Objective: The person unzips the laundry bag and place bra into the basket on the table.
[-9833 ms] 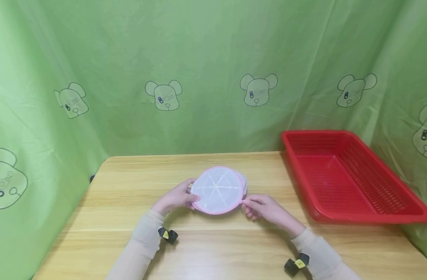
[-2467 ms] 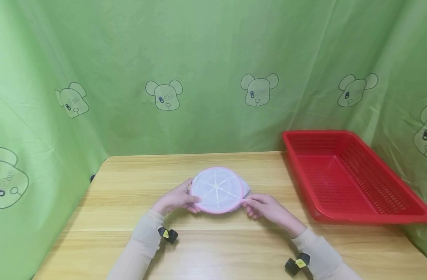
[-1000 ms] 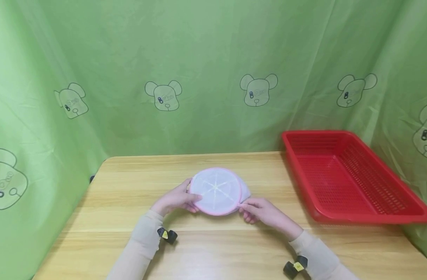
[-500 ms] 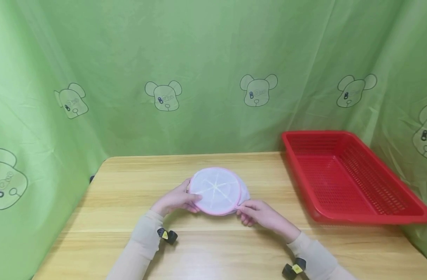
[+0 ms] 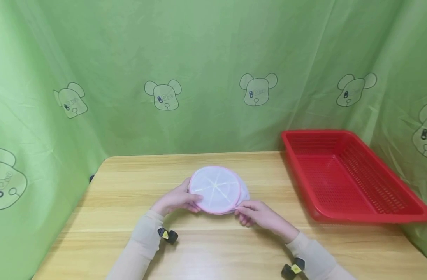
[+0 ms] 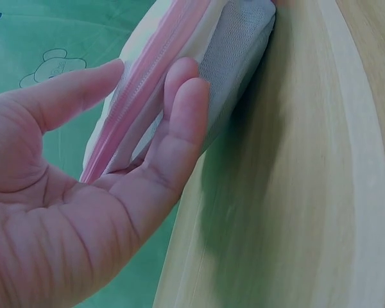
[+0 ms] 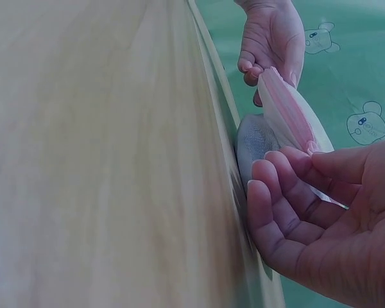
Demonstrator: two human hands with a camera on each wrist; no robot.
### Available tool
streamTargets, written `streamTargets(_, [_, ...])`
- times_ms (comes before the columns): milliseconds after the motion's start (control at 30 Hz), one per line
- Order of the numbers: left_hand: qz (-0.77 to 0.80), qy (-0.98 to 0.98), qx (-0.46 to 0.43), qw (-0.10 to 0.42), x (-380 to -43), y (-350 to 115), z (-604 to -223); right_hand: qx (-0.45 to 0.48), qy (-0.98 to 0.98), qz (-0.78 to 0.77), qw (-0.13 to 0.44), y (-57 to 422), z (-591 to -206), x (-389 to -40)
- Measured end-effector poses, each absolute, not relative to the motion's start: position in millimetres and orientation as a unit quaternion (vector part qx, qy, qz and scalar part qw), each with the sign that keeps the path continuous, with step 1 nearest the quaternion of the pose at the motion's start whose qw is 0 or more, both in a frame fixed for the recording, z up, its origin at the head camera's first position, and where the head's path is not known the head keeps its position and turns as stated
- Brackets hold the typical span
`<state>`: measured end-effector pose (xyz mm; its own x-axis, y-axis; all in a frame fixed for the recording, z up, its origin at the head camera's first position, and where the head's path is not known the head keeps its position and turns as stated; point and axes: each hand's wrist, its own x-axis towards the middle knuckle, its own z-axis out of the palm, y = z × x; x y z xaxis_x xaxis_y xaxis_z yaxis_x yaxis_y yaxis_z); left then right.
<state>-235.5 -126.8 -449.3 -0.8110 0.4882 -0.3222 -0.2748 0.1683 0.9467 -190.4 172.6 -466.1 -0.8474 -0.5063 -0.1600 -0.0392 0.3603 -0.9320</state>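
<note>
The round white mesh pouch (image 5: 216, 188) is between the left hand (image 5: 178, 198) and right hand (image 5: 260, 215), over the light wooden table (image 5: 136, 175), left of the rectangular red plastic basket (image 5: 360, 217); a green fabric curtain (image 5: 213, 128) hangs behind.

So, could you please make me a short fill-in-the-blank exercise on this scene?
1. The zipper tape on the round pouch is ____ in color.
2. The basket right of the pouch is colored ____.
3. The hand pinching the zipper pull is the person's ____ one.
4. In the head view, the left hand rests its ____ on top of the pouch.

Missing words: pink; red; right; thumb.
</note>
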Motion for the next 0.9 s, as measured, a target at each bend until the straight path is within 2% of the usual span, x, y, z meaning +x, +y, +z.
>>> streamTargets(900, [0.632,0.71,0.083,0.299,-235.8,-127.4,-452.8,-0.175,0.794,-0.541,0.214,174.2,-463.6,-189.6])
